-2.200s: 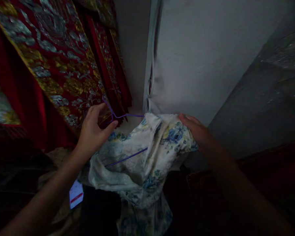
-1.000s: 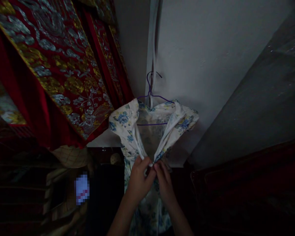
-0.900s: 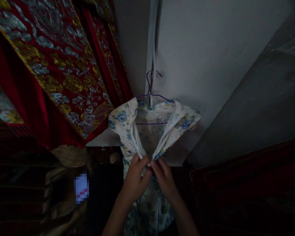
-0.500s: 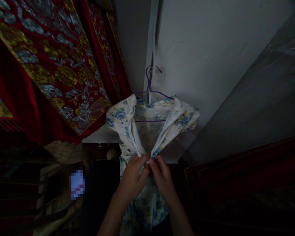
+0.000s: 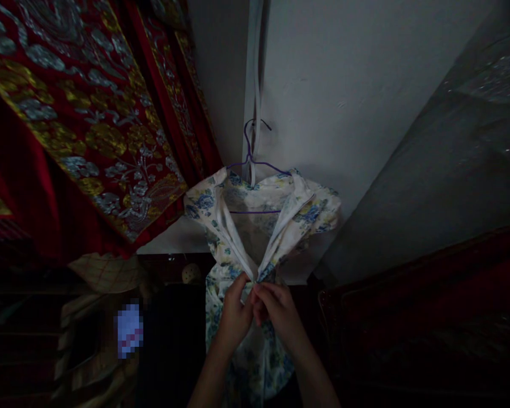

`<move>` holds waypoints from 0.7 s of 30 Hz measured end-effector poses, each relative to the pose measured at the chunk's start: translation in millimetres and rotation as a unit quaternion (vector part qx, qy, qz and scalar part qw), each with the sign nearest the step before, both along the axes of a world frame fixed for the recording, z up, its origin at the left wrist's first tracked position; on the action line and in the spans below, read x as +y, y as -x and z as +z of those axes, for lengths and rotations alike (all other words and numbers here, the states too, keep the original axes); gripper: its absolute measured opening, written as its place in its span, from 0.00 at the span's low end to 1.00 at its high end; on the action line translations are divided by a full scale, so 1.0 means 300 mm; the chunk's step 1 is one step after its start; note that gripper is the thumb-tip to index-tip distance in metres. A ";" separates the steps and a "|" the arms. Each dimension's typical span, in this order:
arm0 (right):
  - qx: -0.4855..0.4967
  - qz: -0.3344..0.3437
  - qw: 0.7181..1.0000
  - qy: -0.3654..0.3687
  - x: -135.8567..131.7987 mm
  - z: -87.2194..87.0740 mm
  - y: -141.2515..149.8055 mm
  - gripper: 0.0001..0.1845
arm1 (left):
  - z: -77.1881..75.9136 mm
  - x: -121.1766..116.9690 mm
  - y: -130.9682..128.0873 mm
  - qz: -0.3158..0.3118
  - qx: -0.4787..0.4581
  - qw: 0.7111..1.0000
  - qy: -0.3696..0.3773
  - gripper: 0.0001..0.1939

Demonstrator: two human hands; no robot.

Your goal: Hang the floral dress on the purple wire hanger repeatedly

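Observation:
A white dress [image 5: 276, 354] with blue and yellow flowers hangs on a purple wire hanger [image 5: 250, 154], its neck opening spread in a deep V. At the bottom point of that V, my left hand [image 5: 234, 317] pinches the left edge between thumb and fingers. Close against it, my right hand [image 5: 276, 309] is closed on the cloth at the same point, its fingers curled inward. Whatever small fastening may lie between the fingertips is hidden. The hanger's hook rests on a dark hook or nail [image 5: 263, 123] at the wall.
Red cloth with gold and silver embroidery [image 5: 106, 139] hangs at the left. A white cable [image 5: 257, 73] runs down the pale wall [image 5: 331, 102]. Checked cloth [image 5: 104, 271], a blurred-out bluish patch [image 5: 130, 331] and a tan shoe with holes [image 5: 191, 273] are lower left. Dark red fabric [image 5: 442, 294] lies right.
My right hand has turned inward and its fingers curl more under the V point. My left hand has shifted slightly down. The whole view has moved a little.

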State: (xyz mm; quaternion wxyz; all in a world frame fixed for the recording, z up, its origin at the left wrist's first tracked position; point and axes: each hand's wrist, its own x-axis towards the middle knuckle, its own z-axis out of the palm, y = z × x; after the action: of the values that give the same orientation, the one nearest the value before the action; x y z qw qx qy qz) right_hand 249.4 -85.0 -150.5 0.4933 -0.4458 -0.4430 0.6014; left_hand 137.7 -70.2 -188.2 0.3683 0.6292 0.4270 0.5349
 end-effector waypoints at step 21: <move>-0.058 0.000 0.968 -0.245 0.304 0.495 -0.089 0.17 | 0.515 0.174 0.076 0.053 0.116 0.967 -0.220 0.18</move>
State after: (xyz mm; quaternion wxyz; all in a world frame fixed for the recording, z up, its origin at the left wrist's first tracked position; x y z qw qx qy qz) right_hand 276.0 6.1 -2.0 0.5608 -0.3451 -0.6047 0.4480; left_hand 115.0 -18.1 -33.8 0.1403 0.7289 0.3711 0.5580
